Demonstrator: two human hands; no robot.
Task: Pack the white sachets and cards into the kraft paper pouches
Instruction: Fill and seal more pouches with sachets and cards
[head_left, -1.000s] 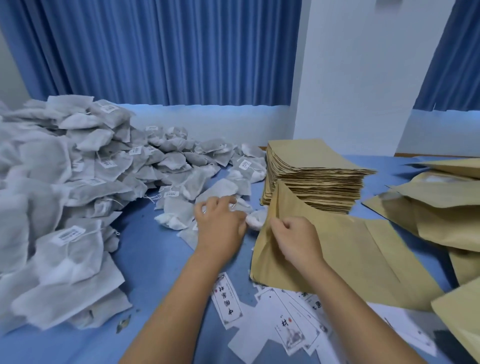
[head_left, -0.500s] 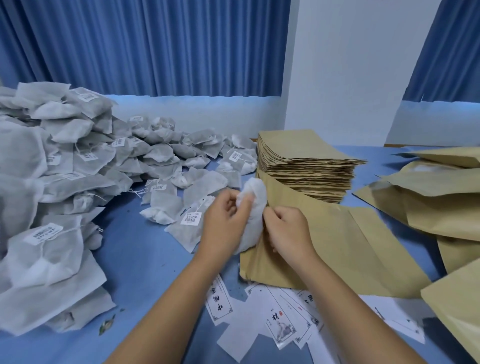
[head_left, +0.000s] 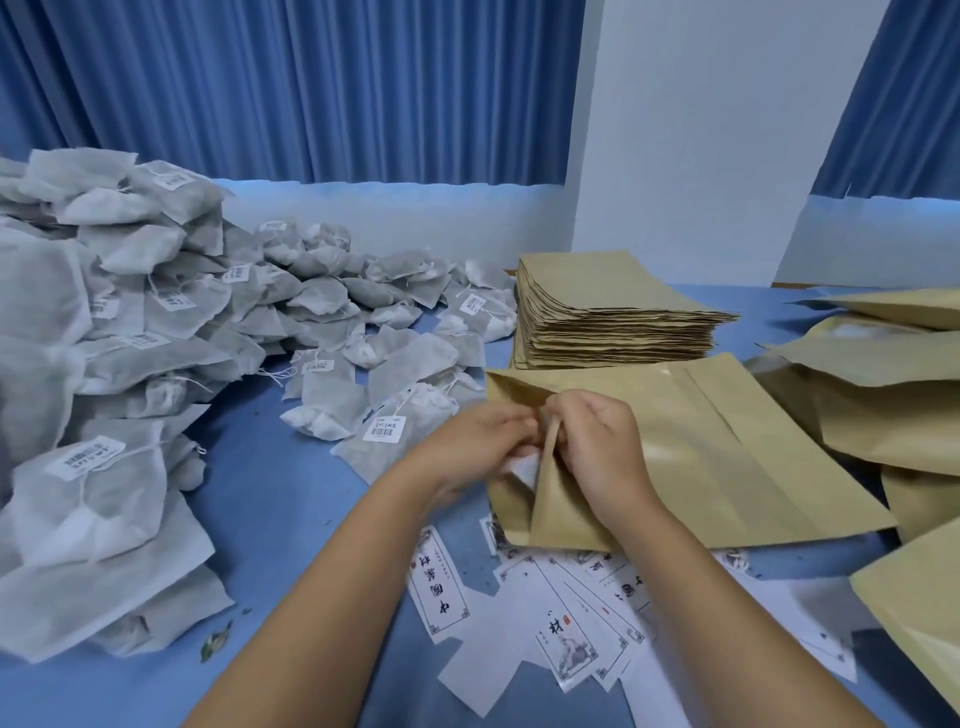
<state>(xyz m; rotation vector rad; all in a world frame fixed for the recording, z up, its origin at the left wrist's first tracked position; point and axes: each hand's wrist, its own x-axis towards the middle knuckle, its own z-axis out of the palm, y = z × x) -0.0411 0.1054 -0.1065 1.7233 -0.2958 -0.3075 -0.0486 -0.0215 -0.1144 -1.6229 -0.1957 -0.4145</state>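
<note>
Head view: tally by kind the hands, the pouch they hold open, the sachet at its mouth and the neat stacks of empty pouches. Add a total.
hands: 2 (left hand, right hand)
kraft pouch held open: 1
white sachet at its mouth: 1
neat stack of empty pouches: 1
total: 5

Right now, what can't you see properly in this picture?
In the head view:
- White fabric sachet: mostly hidden inside the brown kraft paper pouch and behind the left hand holding it; only a corner shows.
- White barcode label: print too small to read.
- Printed white cards: partly covered by the pouch and right forearm.
- Other kraft pouches: cut off by the right edge.
</note>
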